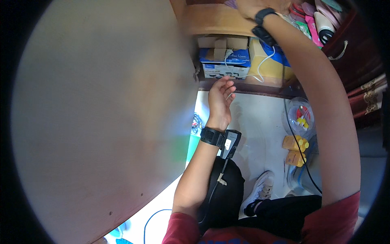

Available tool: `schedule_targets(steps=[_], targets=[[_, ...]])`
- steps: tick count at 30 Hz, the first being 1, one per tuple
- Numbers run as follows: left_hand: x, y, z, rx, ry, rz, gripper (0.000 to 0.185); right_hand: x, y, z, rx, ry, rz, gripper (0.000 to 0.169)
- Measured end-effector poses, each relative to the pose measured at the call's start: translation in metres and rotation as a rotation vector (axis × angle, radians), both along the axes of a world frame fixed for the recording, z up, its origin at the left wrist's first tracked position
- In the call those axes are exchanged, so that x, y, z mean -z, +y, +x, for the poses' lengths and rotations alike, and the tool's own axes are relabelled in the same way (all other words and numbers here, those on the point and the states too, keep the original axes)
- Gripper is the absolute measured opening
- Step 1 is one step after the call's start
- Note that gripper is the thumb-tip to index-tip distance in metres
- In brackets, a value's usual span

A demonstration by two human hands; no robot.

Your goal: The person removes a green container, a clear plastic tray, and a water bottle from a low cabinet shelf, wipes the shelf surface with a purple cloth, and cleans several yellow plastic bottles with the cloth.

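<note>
My left hand (221,97) is raised with its fingers loosely curled and apart, nothing in it, just in front of a blue and white cardboard box (226,68) on the lower shelf. My right hand (254,6) reaches up to the wooden shelf (216,19) at the top edge of the view. Its fingers are partly cut off, so what they hold cannot be told; a bit of purple material (231,3) shows beside them. A white cable (259,68) hangs before the boxes. Right of the blue box stands a yellow box (262,61).
A large cabinet door (106,106) fills the left side. At the upper right, bottles and pouches (315,26) crowd beside a dark drawer front with a handle (339,52). Yellow containers (294,143) and a clear round tub (289,119) stand low on the right. A black cable (294,131) hangs there.
</note>
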State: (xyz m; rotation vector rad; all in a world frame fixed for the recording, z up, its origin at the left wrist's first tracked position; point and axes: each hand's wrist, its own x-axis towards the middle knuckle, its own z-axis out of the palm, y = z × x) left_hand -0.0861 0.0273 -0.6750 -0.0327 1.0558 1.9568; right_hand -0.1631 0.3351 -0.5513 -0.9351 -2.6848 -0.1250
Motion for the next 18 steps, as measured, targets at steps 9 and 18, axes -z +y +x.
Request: schedule_targets(steps=[9,18], targets=[[-0.006,0.014,0.012,0.073,-0.013,0.015,0.026,-0.001,-0.063,-0.01,-0.393,0.035,0.146,0.023],[-0.014,0.013,0.003,0.03,0.032,-0.032,0.028,-0.026,-0.108,0.179,-0.546,0.257,-0.003,0.029]])
